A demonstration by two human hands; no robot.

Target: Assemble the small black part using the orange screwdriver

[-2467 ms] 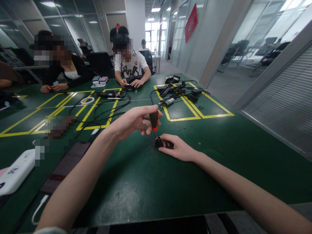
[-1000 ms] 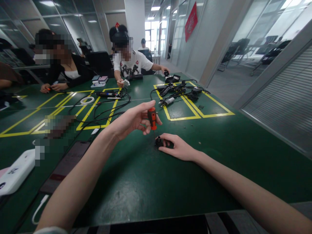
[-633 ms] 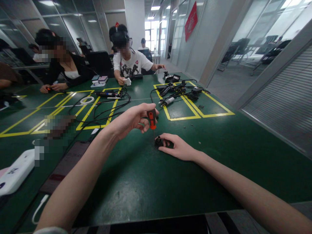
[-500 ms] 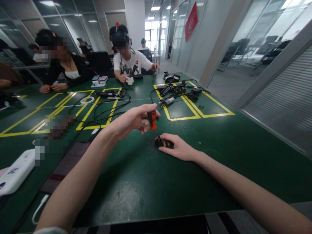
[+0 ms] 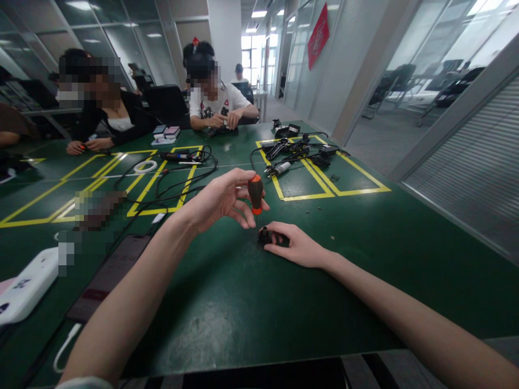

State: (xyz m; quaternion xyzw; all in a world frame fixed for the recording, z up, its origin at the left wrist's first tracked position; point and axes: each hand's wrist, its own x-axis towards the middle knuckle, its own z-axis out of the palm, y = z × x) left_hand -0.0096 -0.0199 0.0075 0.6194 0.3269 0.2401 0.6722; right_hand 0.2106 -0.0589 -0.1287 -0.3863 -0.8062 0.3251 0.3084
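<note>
An upright screwdriver (image 5: 255, 195) with a dark and orange handle is in my left hand (image 5: 227, 201). The thumb lies at the top of its handle, and the other fingers are curled loosely around and below it. Its thin shaft points down at a small black part (image 5: 264, 236) on the table; I cannot tell exactly where the tip sits. My right hand (image 5: 294, 243) pinches that black part from the right, its fingers resting close to the tabletop. The underside of the part is hidden.
Black cables and a silver-and-black device (image 5: 279, 169) lie within yellow tape at the back right. A phone (image 5: 115, 270) and a white power strip (image 5: 30, 283) are on the left. Tiny screws (image 5: 319, 208) lie right of centre. Two people (image 5: 219, 105) sit across the green table (image 5: 365, 259).
The screwdriver handle has turned in my left hand, whose fingers have shifted and opened slightly. My right hand stays on the black part. The person opposite has brought both hands together.
</note>
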